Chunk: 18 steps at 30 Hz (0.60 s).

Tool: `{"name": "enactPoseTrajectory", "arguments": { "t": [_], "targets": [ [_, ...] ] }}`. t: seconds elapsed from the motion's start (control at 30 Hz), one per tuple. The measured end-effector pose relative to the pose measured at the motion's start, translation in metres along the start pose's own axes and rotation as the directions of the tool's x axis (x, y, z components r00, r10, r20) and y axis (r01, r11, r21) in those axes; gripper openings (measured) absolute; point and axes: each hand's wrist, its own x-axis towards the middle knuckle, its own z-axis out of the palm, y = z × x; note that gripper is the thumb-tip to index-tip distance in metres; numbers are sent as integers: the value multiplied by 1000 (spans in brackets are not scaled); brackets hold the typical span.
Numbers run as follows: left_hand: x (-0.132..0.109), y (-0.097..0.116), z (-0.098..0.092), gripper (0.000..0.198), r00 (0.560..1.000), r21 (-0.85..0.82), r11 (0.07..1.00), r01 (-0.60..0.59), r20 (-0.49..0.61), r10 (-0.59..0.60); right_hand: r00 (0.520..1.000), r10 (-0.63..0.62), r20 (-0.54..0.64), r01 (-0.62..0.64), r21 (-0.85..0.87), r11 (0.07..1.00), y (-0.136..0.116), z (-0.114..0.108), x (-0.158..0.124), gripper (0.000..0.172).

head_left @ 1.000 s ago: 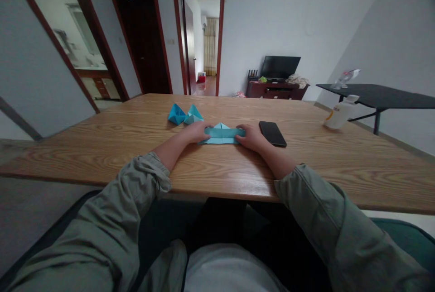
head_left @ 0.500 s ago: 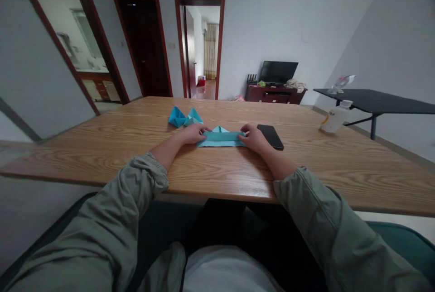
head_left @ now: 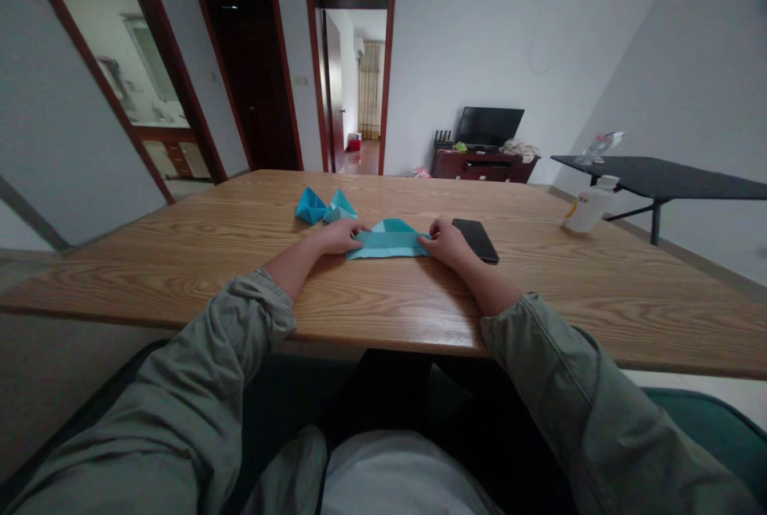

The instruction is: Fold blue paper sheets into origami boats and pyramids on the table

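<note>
On the wooden table [head_left: 557, 291], the left hand [head_left: 339, 237] and right hand [head_left: 449, 245] lie on folded blue paper [head_left: 389, 247], grip apparently open.

Dim, flat indoor light is settling over a wide-angle view

The brightest light is coming through the open doorway [head_left: 353, 76] from the far room, where a curtained window [head_left: 370, 92] is glowing softly. The wooden table top [head_left: 180, 275] is catching a faint sheen near its front edge, with no harsh glare. The left hand [head_left: 339, 236] and right hand [head_left: 449, 243] are casting only weak, soft shadows. The green jacket sleeves [head_left: 575, 395] are sinking into murky shade below. The lens is stretching the frame's edges and tilting the slanted door frame [head_left: 97, 76], the top right corner is darkening, and low-light softness is blurring fine detail across the room
</note>
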Motion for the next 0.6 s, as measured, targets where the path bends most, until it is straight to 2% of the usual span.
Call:
{"name": "enactPoseTrajectory", "arguments": {
  "t": [0.13, 0.23, 0.4, 0.5, 0.6],
  "targets": [
    [0, 0, 0, 53, 1000, 4, 1000, 2, 4, -2, 999, -19, 45, 17, 46, 999, -1, 0, -1, 29],
    [1, -1, 1, 53, 1000, 11, 1000, 7, -1, -7, 988, -86, 126, 78, 62, 995, -1, 3, -1, 29],
    [0, 0, 0, 52, 1000, 34, 999, -2, -3, 2, 949, -166, 269, 196, -88, 977, 1, 8, 1, 29],
    [0, 1, 0, 51, 1000, 46, 999, -16, 15, 15, 933, -211, 293, 268, -169, 949, 0, 10, 2, 32],
    [1, 0, 2, 51, 999, 33, 999, -26, 29, 26, 924, -238, 300, 289, -139, 947, 0, 9, 3, 33]
  ]
}}
